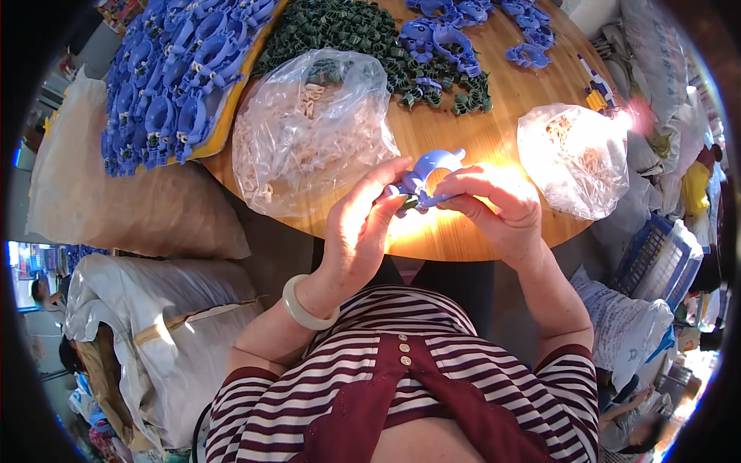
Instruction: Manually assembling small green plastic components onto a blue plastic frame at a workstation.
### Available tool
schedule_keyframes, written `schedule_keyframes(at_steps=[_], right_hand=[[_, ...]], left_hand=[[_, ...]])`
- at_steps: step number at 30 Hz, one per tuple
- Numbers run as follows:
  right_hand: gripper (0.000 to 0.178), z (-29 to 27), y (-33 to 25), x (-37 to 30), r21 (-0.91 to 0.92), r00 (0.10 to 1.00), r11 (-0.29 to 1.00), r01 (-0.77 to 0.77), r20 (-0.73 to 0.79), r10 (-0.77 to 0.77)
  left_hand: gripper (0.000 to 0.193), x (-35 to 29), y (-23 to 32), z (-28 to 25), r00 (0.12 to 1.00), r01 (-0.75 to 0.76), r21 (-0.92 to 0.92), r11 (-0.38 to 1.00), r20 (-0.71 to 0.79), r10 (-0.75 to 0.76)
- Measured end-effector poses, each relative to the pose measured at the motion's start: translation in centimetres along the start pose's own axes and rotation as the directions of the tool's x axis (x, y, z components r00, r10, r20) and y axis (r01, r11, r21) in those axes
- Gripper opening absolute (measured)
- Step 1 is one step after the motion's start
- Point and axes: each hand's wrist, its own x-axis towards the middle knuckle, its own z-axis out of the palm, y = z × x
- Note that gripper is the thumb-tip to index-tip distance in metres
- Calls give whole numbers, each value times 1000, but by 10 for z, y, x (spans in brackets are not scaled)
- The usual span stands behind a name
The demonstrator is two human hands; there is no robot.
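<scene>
Over the near edge of the round wooden table, a blue curved plastic part (437,163) is held up between my two hands. Thumb and fingers of my left hand (363,212) close on its left end, where a small dark green piece (409,203) shows by the thumb tip. From the other side, my right hand (494,204) pinches the part's lower right arm. Bright sunlight washes out some of the right fingers. A clear bag (312,147) of small whitish pieces lies just beyond my left hand, and another clear bag (575,162) of pale pieces lies right of my right hand.
A heap of dark green pieces (332,31) and more blue parts (444,46) cover the table's far side. Blue parts (174,77) fill a yellow-edged tray at left. A purple-and-white pen-like tool (598,85) lies far right. Large sacks (131,201) and a blue crate (648,251) flank the table (440,239).
</scene>
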Motion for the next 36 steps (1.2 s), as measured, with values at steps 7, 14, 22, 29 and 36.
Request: schedule_keyframes(at_steps=[7, 14, 22, 29, 36], right_hand=[[19, 2, 2, -4, 42, 1000, 999, -24, -8, 25], [17, 7, -2, -10, 212, 984, 965, -151, -56, 166], [18, 5, -2, -8, 112, 990, 989, -102, -83, 111], [27, 3, 17, 1, -189, 994, 977, 94, -39, -103], [25, 4, 22, 3, -209, 999, 978, 20, -24, -25]], left_hand=[[35, -1, 1, 5, 997, -59, 33, 998, -55, 61], [44, -2, -1, 6, 976, -197, 204, 959, -46, 211], [39, -5, 0, 5, 959, -272, 310, 911, 10, 283], [33, -7, -6, 11, 985, -167, -7, 986, -36, 167], [33, -3, -8, 10, 997, -68, -21, 997, -38, 68]])
